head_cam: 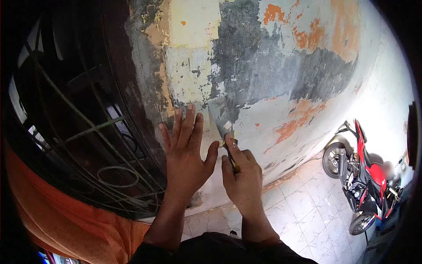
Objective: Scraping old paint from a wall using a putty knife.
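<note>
My right hand (pixel 242 171) grips the black-and-yellow handle of a wide scraper (pixel 221 115), its index finger laid along the neck. The grey metal blade rests against a plastered wall (pixel 194 72), its broad edge at the border between a dark grey bare patch and pale paint. A small pale flake or spot shows on the blade near the handle. To the left, my left hand (pixel 188 151) is spread flat against the wall with its fingers apart, holding nothing. Patches of cream, white, orange and dark grey cover the wall.
A metal window grille (pixel 92 128) with curved bars fills the left side. Below it hangs an orange cloth (pixel 75 227). A red and black motorcycle (pixel 362 178) stands at the right on a tiled floor (pixel 306 204), beside a white wall (pixel 382 89).
</note>
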Available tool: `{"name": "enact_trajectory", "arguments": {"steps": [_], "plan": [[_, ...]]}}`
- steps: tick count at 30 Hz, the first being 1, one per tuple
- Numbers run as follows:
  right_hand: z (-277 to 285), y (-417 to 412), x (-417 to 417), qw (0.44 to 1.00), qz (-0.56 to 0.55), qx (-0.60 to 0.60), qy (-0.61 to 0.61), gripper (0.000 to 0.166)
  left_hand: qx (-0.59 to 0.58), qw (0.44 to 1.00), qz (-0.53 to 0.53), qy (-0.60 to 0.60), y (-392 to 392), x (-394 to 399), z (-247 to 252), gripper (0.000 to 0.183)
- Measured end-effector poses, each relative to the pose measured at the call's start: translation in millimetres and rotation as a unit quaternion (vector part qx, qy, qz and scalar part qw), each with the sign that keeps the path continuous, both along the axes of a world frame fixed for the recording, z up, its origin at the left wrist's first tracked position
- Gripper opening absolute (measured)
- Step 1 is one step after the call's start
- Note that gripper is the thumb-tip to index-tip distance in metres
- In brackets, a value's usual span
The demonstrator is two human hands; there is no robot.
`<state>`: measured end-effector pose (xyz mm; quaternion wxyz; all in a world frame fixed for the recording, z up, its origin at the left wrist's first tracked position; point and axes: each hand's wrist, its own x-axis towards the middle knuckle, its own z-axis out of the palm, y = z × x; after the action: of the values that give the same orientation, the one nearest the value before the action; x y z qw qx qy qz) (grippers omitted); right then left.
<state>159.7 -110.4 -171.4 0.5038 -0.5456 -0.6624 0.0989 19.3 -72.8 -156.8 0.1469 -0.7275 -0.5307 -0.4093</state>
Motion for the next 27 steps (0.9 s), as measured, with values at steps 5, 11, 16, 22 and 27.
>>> {"name": "enact_trajectory", "arguments": {"steps": [5,11,16,22,27], "plan": [[27,15,5,0.997,0.021,0.071,0.031,0.053,0.003,1.0,0.015,-0.016,-6,8,3,0.059],[-2,15,11,0.998,0.029,0.05,-0.037,0.058,0.003,0.999,0.038,-0.004,-7,15,0,0.053],[18,33,25,0.989,0.088,0.119,-0.029,0.063,0.029,0.995,0.086,-0.052,-7,27,4,0.048],[-20,31,44,0.984,0.156,0.079,-0.038,0.066,0.15,0.981,0.112,-0.045,20,32,16,0.047],[10,41,41,0.976,0.191,0.102,-0.018,0.063,0.249,0.944,0.194,0.096,41,-13,49,0.046]]}}
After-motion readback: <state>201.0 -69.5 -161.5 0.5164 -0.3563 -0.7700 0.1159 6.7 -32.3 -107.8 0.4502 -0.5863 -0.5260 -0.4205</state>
